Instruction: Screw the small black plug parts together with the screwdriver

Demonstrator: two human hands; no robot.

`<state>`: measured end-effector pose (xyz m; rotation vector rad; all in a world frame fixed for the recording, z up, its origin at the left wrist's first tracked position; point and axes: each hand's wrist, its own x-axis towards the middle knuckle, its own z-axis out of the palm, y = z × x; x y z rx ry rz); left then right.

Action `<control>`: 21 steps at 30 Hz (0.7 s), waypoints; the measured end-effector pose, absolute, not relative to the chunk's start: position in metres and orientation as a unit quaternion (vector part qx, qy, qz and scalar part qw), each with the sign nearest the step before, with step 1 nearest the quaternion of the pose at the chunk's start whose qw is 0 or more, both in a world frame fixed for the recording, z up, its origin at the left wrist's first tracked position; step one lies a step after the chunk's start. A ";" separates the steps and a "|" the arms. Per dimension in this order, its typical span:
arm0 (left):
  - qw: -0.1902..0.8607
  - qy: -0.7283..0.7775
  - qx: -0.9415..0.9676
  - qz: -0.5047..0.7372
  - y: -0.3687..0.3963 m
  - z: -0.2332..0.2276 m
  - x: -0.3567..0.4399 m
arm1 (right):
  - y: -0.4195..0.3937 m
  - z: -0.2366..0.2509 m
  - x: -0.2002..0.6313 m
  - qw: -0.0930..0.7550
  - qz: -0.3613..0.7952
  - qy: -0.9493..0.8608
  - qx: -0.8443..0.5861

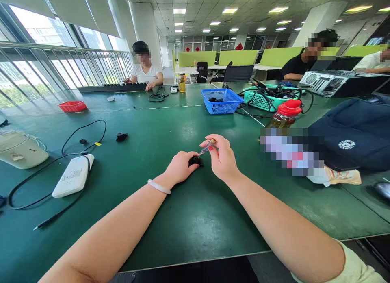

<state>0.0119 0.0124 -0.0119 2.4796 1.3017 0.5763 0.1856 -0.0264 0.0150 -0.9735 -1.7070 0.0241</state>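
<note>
Step in hand: a small screwdriver [208, 146], tip down, is set against a small black part [195, 160], judged to be a screw being worked.
Left hand [180, 167]: fingers clamped on the black part, pinning it to the green surface [189, 218].
Right hand [222, 157]: fingers pinched together on the slim metallic shaft, just right of the part.
Next move: judged to call for steady downward pressure and a fine twist.
Materials: part matt, rounded; surface smooth, slightly glossy.
Left of the part: a white, rounded power adapter [73, 176] with black cable.
</note>
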 end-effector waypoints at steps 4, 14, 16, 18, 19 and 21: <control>0.144 0.444 0.861 0.202 0.013 -0.014 0.011 | -0.026 0.015 0.184 0.534 0.012 -0.733 -0.421; 0.145 0.437 0.866 0.197 0.014 -0.014 0.011 | -0.026 0.017 0.185 0.525 -0.010 -0.736 -0.427; 0.143 0.441 0.864 0.196 0.014 -0.014 0.012 | -0.026 0.017 0.185 0.524 -0.006 -0.732 -0.436; 0.140 0.446 0.862 0.196 0.014 -0.014 0.012 | -0.026 0.016 0.185 0.526 0.001 -0.729 -0.438; 0.139 0.447 0.862 0.196 0.014 -0.014 0.012 | -0.027 0.016 0.185 0.527 0.004 -0.729 -0.437; 0.138 0.448 0.862 0.195 0.014 -0.013 0.012 | -0.027 0.017 0.185 0.524 0.009 -0.730 -0.438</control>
